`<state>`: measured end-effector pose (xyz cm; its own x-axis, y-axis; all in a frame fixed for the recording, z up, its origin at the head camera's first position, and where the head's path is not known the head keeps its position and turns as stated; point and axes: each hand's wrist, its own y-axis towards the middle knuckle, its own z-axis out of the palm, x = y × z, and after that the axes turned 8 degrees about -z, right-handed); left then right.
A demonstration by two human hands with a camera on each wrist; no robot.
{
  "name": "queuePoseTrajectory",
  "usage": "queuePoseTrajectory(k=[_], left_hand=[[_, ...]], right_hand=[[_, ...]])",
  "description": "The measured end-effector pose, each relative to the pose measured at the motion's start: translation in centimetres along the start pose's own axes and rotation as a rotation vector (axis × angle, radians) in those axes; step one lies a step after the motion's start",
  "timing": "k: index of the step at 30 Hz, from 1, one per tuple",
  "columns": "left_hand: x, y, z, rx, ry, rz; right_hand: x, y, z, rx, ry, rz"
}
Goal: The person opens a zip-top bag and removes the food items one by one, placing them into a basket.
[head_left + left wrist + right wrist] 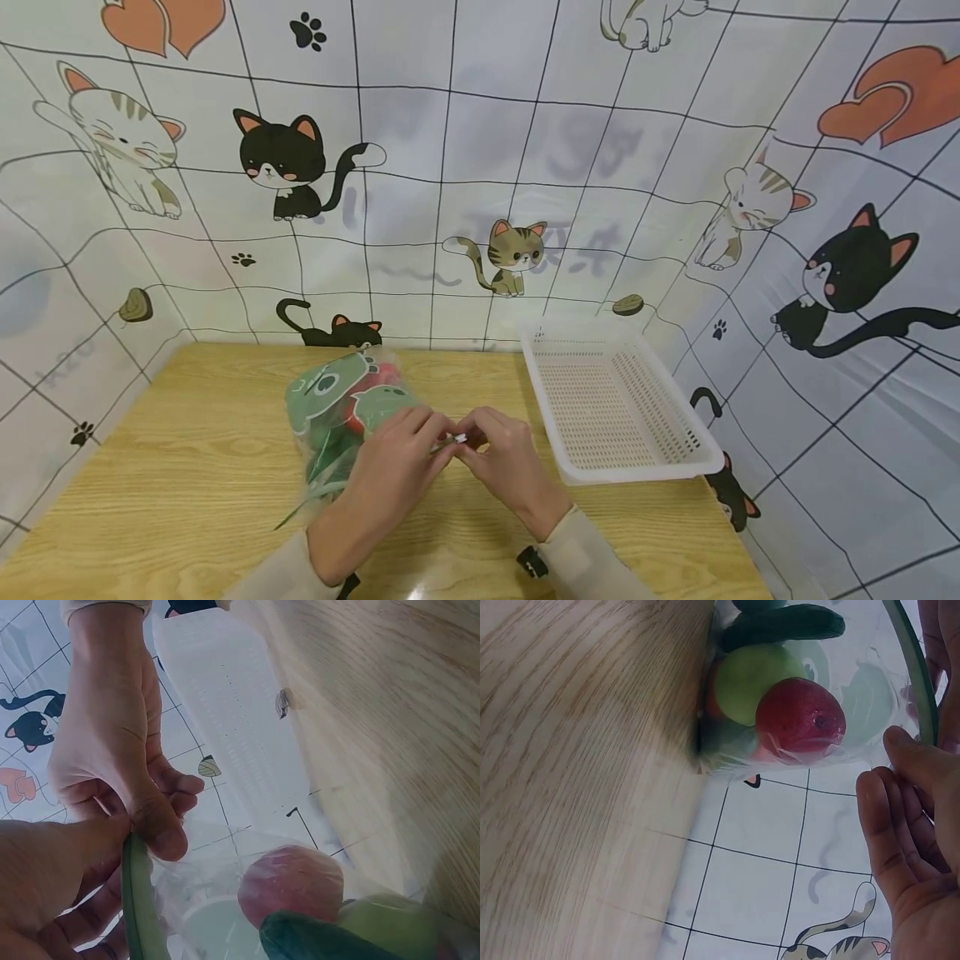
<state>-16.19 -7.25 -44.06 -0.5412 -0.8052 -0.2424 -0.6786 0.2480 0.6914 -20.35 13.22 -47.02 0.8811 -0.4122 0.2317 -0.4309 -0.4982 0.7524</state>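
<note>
A clear zip bag [322,454] with a green top strip [137,900] and printed green cartoon shapes stands upright on the table. Through its plastic show a red round fruit [799,720], a yellow-green one [754,682] and a dark green cucumber-like piece [787,626]. My left hand [397,462] grips the bag's top strip close to its corner. Right beside it, my right hand [506,458] pinches the end of that strip between thumb and fingers. A small white bit [461,438] shows between the two hands. The bag's mouth is partly hidden behind the fingers.
To the right stands a white perforated plastic basket [555,446] on the wooden table [187,467]. A cat-patterned cloth [405,208] hangs behind and along both sides of the table. A small black piece [532,562] shows at the right cuff.
</note>
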Motion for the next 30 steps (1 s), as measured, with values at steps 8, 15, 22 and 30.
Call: queuePoseTrajectory(k=[8, 15, 22, 30], left_hand=[[0.3, 0.0, 0.1, 0.037, 0.017, -0.066], [0.7, -0.3, 0.3, 0.051, 0.002, -0.112], [0.9, -0.5, 0.3, 0.122, -0.028, -0.157], [1.8, -1.3, -0.2, 0.168, -0.075, -0.196]], right_hand=[[-0.5, -0.1, 0.3, -0.025, 0.060, -0.005], [-0.4, 0.0, -0.2, 0.032, 0.090, 0.024], [-0.4, 0.1, -0.1, 0.105, 0.097, 0.019], [-0.9, -0.1, -0.2, 0.033, 0.103, 0.139]])
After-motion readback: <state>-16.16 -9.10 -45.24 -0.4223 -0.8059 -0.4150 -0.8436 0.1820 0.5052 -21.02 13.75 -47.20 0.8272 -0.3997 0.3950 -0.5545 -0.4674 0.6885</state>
